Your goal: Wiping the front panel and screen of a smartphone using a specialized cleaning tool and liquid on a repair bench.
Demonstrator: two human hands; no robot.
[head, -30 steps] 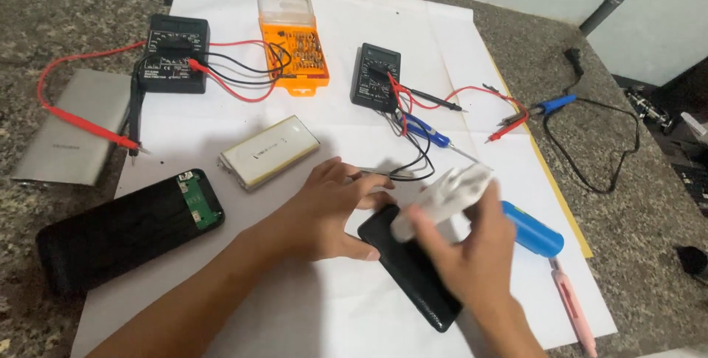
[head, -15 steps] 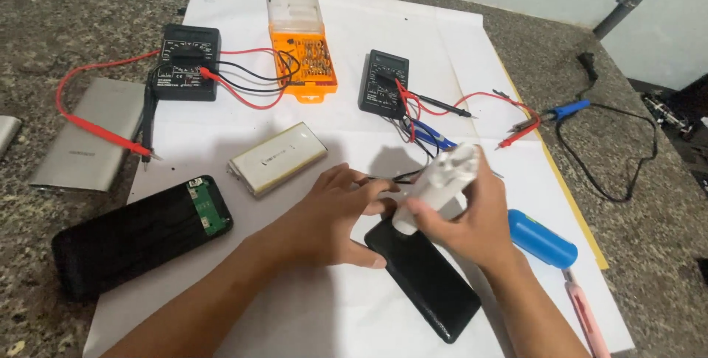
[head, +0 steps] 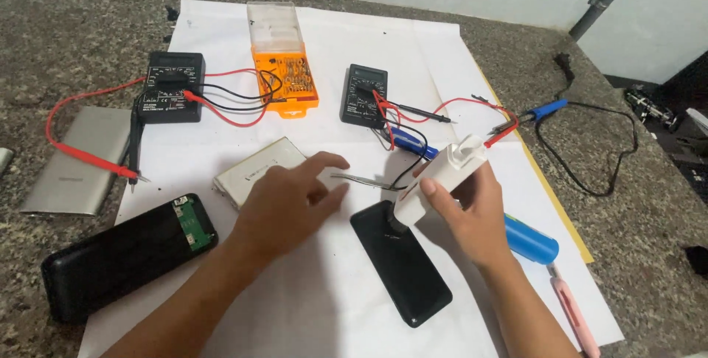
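Right hand (head: 476,214) closed round white plastic case (head: 441,181), held tilted, long axis running 1 to 7 o'clock, lower end over black slab (head: 402,262). Left hand (head: 291,199) open, empty, fingers spread, hovering at 9 o'clock of case, over silver pack (head: 247,174), tweezers (head: 361,178) between. Blue cylinder (head: 531,238) at 4 o'clock. Bare white paper (head: 317,306) toward 6.

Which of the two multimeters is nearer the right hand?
The smaller black multimeter, right of the orange case, sits nearer the right hand. The larger multimeter lies far left.
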